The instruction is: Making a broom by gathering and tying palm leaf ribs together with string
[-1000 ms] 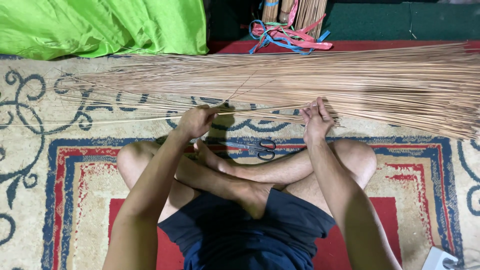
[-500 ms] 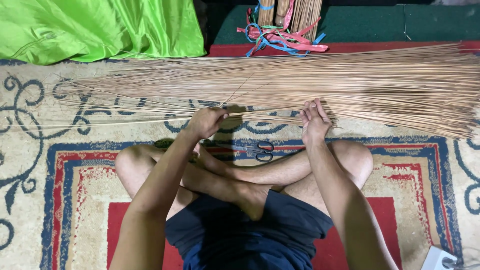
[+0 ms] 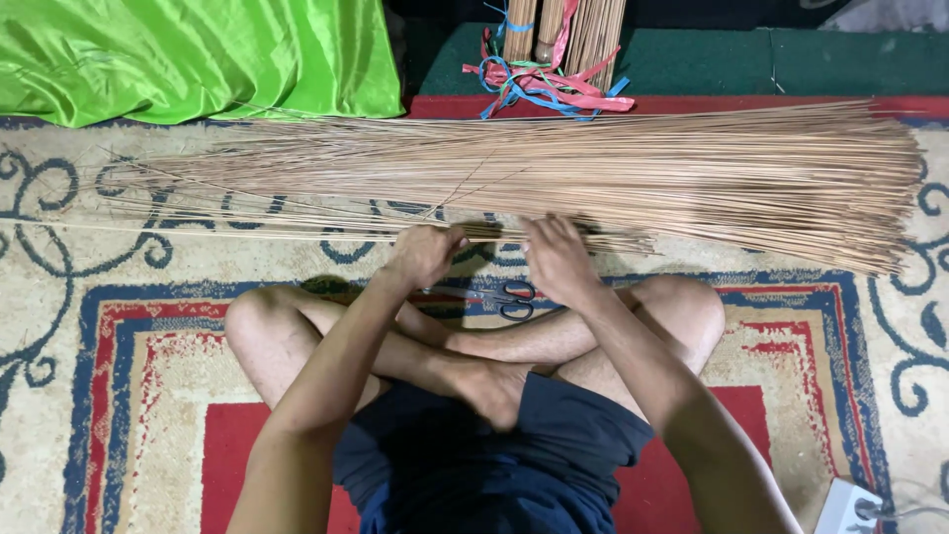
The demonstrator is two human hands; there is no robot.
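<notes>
Fingers (image 3: 445,240) of both hands, left (image 3: 423,253) and right (image 3: 556,259), pinch thin sticks (image 3: 297,233) running crosswise, leftward; scissors (image 3: 506,297) lie just behind.

floor: patterned rug (image 3: 119,326) | back: green cloth (image 3: 198,54), dark green mat (image 3: 791,59) | light: even

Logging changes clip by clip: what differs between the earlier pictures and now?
The right hand has moved left along the thin sticks, closing toward the left hand. Both hands stay on the near edge of the pile. Black-handled scissors now show between the knees. Green cloth, rug and crossed legs are unchanged.
</notes>
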